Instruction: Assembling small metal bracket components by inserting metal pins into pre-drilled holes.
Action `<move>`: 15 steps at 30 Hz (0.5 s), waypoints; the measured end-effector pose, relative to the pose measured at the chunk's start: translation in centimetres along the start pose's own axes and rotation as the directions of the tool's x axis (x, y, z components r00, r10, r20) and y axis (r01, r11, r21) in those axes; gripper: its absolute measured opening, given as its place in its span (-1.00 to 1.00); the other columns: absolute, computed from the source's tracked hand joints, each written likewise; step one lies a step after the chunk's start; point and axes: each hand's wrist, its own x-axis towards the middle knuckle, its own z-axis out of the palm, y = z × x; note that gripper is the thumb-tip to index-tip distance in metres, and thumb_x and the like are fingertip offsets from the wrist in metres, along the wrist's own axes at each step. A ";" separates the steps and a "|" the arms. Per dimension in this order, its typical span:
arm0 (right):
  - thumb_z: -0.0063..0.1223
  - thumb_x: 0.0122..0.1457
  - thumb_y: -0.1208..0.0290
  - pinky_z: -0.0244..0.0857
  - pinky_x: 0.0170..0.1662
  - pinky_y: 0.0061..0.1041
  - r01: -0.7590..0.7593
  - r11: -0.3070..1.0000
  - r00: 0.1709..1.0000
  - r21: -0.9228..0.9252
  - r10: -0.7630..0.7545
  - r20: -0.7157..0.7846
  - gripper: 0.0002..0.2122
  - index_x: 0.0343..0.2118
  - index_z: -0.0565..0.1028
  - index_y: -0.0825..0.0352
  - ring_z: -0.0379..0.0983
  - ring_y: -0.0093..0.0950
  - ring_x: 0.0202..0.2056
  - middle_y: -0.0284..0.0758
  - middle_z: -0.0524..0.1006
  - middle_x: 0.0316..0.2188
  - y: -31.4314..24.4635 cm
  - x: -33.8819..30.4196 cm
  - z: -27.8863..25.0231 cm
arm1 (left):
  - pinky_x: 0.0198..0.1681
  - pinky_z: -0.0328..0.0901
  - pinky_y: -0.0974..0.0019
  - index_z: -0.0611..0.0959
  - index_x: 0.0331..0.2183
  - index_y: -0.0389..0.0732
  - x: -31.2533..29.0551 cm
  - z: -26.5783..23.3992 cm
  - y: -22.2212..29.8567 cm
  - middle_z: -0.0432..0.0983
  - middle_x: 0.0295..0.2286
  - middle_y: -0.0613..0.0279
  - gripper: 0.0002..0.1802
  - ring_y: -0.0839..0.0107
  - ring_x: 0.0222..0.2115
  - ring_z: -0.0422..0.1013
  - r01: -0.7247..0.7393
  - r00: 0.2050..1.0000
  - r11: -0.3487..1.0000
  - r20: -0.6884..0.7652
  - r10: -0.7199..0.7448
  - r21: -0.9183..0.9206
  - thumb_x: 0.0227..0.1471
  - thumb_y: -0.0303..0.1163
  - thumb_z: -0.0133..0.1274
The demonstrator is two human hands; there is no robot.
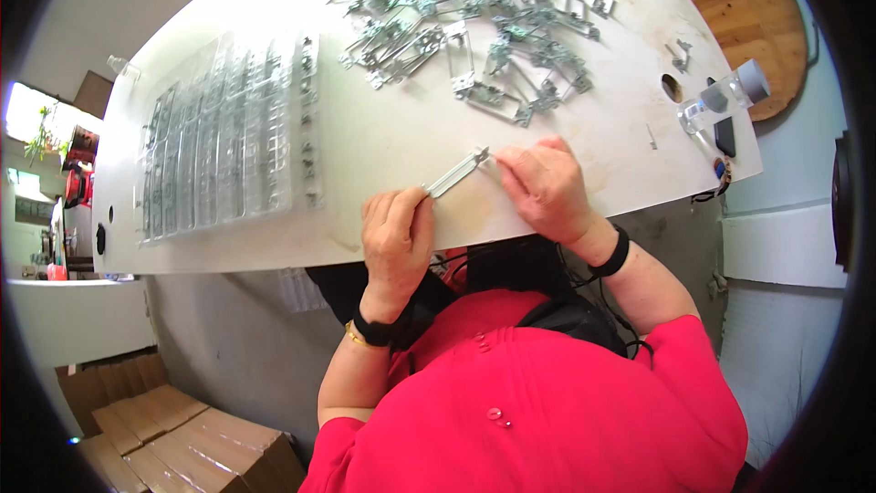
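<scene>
A slim, silvery metal bracket (456,173) slants up and to the right above the near part of the table. My left hand (399,233) is closed around its lower left end, thumb and fingers pressed together. At the upper right end of the bracket, the fingertips of my right hand (547,187) are pinched together. Whatever they hold there is too small to make out, and I cannot tell whether they touch the bracket. Beyond both hands lies a big loose heap of similar metal brackets (470,87), some shaped like open rectangular frames.
Clear plastic trays (219,137) with long compartments lie on the white table (365,146) at left, small dark parts along them. A clear bottle (725,99) lies at right beside a dark phone-like object (724,137) and a table hole (672,87). Cardboard boxes (182,438) stand lower left.
</scene>
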 end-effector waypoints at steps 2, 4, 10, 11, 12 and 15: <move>0.31 0.14 0.54 0.38 -0.18 -0.31 0.029 0.998 1.000 0.048 -0.030 0.009 -0.79 -0.15 0.59 0.25 0.59 -0.33 -0.43 -0.35 0.62 -0.45 0.0 0.0 -0.3 | -0.25 0.32 0.16 0.66 -0.24 -0.25 -0.1 0.3 -0.1 0.55 -0.39 0.12 -0.85 0.12 -0.36 0.44 -0.011 1.000 1.000 -0.015 0.011 -0.011 0.13 -0.60 0.27; 0.32 0.13 0.54 0.38 -0.19 -0.31 0.047 0.994 0.999 0.103 -0.047 0.004 -0.77 -0.14 0.59 0.26 0.56 -0.33 -0.45 -0.35 0.61 -0.46 0.0 0.2 -0.2 | -0.18 0.32 0.13 0.66 -0.23 -0.24 -0.3 -0.1 0.0 0.59 -0.38 0.12 -0.84 0.11 -0.34 0.48 0.025 1.000 1.000 0.011 -0.025 0.007 0.12 -0.58 0.28; 0.32 0.11 0.55 0.37 -0.21 -0.33 0.035 0.997 0.999 0.073 -0.034 -0.013 -0.77 -0.17 0.57 0.27 0.53 -0.35 -0.49 -0.39 0.53 -0.55 0.2 0.0 0.1 | -0.17 0.30 0.13 0.66 -0.22 -0.24 -0.2 -0.1 0.2 0.58 -0.38 0.14 -0.85 0.13 -0.35 0.46 0.023 0.999 0.999 0.036 -0.024 0.025 0.15 -0.57 0.26; 0.32 0.10 0.55 0.37 -0.21 -0.33 0.056 0.994 0.998 0.096 -0.055 -0.019 -0.77 -0.17 0.57 0.27 0.52 -0.36 -0.50 -0.40 0.52 -0.56 0.2 0.0 0.0 | -0.20 0.30 0.13 0.66 -0.22 -0.25 -0.1 -0.1 0.3 0.57 -0.38 0.14 -0.87 0.13 -0.36 0.43 0.014 0.999 1.000 0.030 -0.015 0.022 0.16 -0.58 0.25; 0.32 0.10 0.55 0.37 -0.21 -0.33 0.040 0.996 0.999 0.082 -0.039 -0.015 -0.76 -0.16 0.57 0.27 0.52 -0.36 -0.50 -0.41 0.52 -0.56 0.4 -0.1 0.1 | -0.23 0.30 0.14 0.66 -0.23 -0.25 0.0 0.0 0.3 0.55 -0.38 0.14 -0.88 0.13 -0.36 0.40 0.003 1.000 1.000 0.025 -0.004 0.017 0.17 -0.59 0.25; 0.33 0.09 0.55 0.37 -0.21 -0.33 0.010 0.998 1.000 0.059 -0.009 -0.009 -0.74 -0.14 0.57 0.27 0.51 -0.36 -0.51 -0.41 0.51 -0.56 0.6 -0.3 0.3 | -0.14 0.30 0.13 0.65 -0.21 -0.24 0.0 -0.1 0.4 0.59 -0.38 0.16 -0.84 0.14 -0.35 0.49 0.005 0.999 0.999 0.040 -0.007 0.040 0.15 -0.57 0.27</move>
